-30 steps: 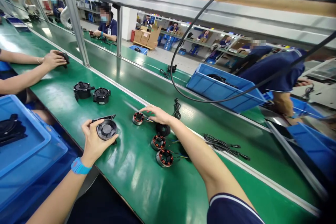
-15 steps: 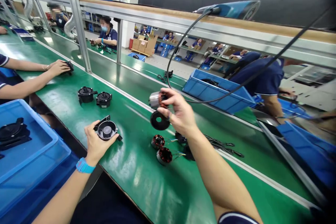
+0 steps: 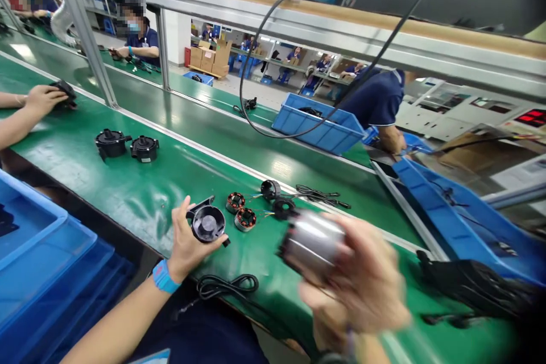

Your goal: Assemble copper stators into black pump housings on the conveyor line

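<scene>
My left hand (image 3: 190,247) grips a black blower housing (image 3: 216,219), fingers around its left side and thumb under its lower rim, over the near part of the green bench (image 3: 128,199). The housing is round and open, its hollow turned up toward me; a raised round hub (image 3: 209,227) sits in the middle, the rim catches some light, an elongated arm juts from the upper left, and a small black tab pokes out at the lower right, past my thumb.

My right hand (image 3: 367,273) is closed on a silver-sided stator (image 3: 318,244), held up close to my eyes and to the right of the housing, well apart from it. Both hand and stator are blurred; I can make out a shiny, curved metal side and a darker left end, but not how each finger sits.

Just beyond the housing, two more stators (image 3: 245,219) with red-orange windings lie on the bench, wires running to black round parts (image 3: 270,189)
</scene>
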Demonstrator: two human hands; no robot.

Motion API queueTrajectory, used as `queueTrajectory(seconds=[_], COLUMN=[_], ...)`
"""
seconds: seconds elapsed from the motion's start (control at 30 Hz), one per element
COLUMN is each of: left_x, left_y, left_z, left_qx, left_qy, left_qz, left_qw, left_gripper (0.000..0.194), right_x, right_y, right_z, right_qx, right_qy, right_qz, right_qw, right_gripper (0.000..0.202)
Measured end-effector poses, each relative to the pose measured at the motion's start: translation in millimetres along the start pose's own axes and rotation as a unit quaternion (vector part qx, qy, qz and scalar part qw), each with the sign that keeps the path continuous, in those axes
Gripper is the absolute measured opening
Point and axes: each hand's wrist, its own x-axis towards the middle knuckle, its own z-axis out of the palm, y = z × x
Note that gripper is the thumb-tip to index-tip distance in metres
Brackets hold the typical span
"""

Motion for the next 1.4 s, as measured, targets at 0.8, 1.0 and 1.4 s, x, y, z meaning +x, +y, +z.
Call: queueTrajectory(seconds=[0.8,1.0,1.4], left_x=[-12.8,-14.1,0.8], left_y=[5.1,4.5,0.6], left_z=[7.5,3.0,-13.9], left_qx=[-0.001,0.008,0.012], left_qy=[-0.109,-0.103,-0.021], left_qz=[-0.010,-0.017,0.027], left_qw=[0.994,0.994,0.999], left_gripper=[0.124,0.126,0.106], right_x=[4.3,-10.6,-39.4], right_y=[34.4,29.1,31.6], right_z=[86.9,100.3,117.1], right_qx=[0.002,-0.070,0.082], right_qy=[-0.379,-0.375,-0.276], right_qz=[0.097,0.079,-0.019], right_qw=[0.920,0.921,0.957], right_gripper=[0.070,0.074,0.074])
